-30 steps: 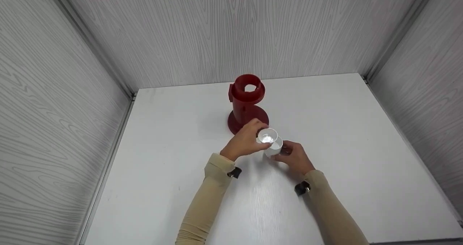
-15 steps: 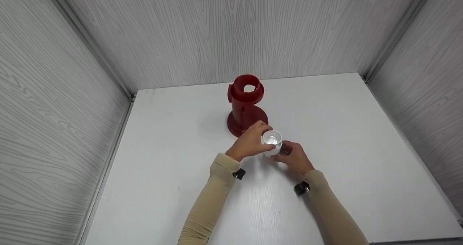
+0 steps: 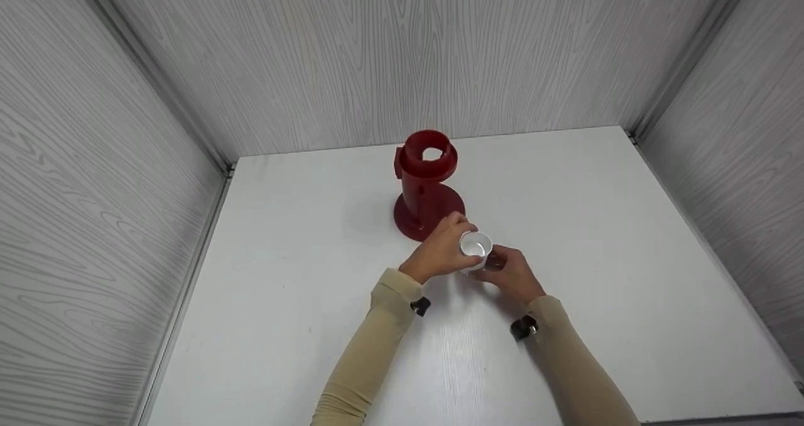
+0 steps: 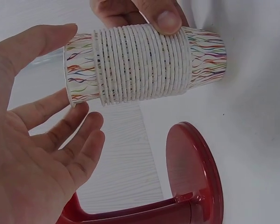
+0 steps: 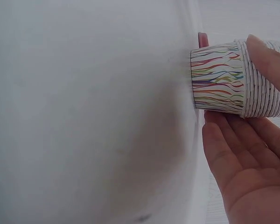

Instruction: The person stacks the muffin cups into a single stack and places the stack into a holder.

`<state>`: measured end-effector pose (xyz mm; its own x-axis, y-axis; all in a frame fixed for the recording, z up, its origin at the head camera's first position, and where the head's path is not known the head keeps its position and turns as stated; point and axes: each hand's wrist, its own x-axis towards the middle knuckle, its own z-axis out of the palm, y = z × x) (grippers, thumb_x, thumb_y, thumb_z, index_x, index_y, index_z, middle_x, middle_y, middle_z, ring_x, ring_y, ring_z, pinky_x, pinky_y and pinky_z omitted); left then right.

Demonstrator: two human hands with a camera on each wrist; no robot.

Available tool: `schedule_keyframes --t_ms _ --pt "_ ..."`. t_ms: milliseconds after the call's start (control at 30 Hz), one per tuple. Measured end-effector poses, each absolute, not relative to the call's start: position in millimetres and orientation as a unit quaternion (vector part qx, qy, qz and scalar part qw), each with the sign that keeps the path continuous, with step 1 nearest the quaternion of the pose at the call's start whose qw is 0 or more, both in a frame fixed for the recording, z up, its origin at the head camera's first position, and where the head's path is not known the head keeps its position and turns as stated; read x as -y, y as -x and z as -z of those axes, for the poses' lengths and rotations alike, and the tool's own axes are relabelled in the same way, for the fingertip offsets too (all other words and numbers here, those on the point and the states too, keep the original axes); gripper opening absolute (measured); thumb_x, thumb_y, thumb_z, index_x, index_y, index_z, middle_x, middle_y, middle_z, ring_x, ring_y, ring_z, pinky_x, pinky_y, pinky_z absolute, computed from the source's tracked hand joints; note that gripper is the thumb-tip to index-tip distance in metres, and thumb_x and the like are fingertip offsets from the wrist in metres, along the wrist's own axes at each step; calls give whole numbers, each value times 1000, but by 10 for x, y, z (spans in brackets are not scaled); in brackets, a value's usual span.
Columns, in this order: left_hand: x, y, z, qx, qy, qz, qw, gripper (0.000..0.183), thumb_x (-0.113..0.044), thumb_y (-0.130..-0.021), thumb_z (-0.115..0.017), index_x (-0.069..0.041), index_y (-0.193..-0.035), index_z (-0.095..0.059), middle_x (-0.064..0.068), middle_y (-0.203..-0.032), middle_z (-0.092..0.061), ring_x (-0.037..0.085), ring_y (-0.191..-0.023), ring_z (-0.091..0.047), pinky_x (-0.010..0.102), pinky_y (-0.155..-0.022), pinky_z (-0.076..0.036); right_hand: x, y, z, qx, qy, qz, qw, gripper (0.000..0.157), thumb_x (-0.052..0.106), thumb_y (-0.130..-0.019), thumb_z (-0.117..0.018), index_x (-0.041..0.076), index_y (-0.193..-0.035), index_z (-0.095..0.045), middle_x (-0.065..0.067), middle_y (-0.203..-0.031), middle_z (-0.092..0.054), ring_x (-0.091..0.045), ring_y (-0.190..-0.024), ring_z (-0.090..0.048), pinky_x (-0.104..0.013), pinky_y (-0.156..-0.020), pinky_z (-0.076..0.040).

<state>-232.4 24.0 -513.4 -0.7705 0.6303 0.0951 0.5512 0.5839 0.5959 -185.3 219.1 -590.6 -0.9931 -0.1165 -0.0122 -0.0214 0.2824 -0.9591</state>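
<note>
A stack of white paper cups [image 4: 142,65] with colourful wavy lines stands mouth-up near the table's middle. My left hand [image 3: 441,250] holds the top paper cup [image 4: 81,70] near its rim, thumb on one side and fingers on the other. That cup is nested in the stack, with a band of its wall showing above the packed rims. Lower down, my right hand [image 3: 512,273] grips the stack between thumb and fingers. The patterned bottom cup [image 5: 218,79] is close to the table; whether it touches, I cannot tell.
A red stand [image 3: 427,162] with a ring-shaped top and a round base [image 4: 196,163] stands just behind my left hand. The white tabletop [image 3: 282,256] is bounded by a wood-grain back wall [image 3: 389,61] and side walls.
My left hand has moved right and slightly nearer with its paper cup, which has gone from overlapping the stack's side to sitting in its top. The right hand stays still.
</note>
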Motion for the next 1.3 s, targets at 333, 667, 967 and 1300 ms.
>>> schedule_keyframes --t_ms 333,667,967,1300 --pt "-250 2333 5194 -892 -313 -315 91 54 -30 -86 -84 -8 -132 -66 7 -129 -55 20 -123 -53 33 -108 -51 -2237 1892 6015 -801 55 596 25 49 3 -81 -87 0 -126 -70 -18 -122 -73 -29 -112 -71 -24 -94 -59" --pt "-236 2342 5268 -885 -308 -333 105 59 -32 -87 -83 -9 -137 -63 7 -127 -56 19 -122 -53 32 -107 -51 -2267 1885 6026 -808 67 585 14 46 10 -80 -89 5 -122 -73 -13 -116 -75 -22 -105 -72 -24 -92 -60" --pt "-116 2340 5366 -874 -297 -362 129 87 -47 -85 -83 -12 -154 -46 8 -136 -55 23 -131 -54 37 -113 -50 -2259 1905 6051 -815 58 576 22 49 16 -81 -89 7 -125 -72 -11 -120 -75 -22 -108 -72 -21 -93 -58" --pt "108 2311 5514 -865 -271 -399 137 88 -42 -86 -84 -10 -156 -42 14 -143 -54 28 -132 -56 43 -112 -50 -2257 1884 5963 -817 53 572 52 68 18 -78 -92 8 -138 -62 -13 -137 -66 -34 -126 -64 -46 -110 -53"
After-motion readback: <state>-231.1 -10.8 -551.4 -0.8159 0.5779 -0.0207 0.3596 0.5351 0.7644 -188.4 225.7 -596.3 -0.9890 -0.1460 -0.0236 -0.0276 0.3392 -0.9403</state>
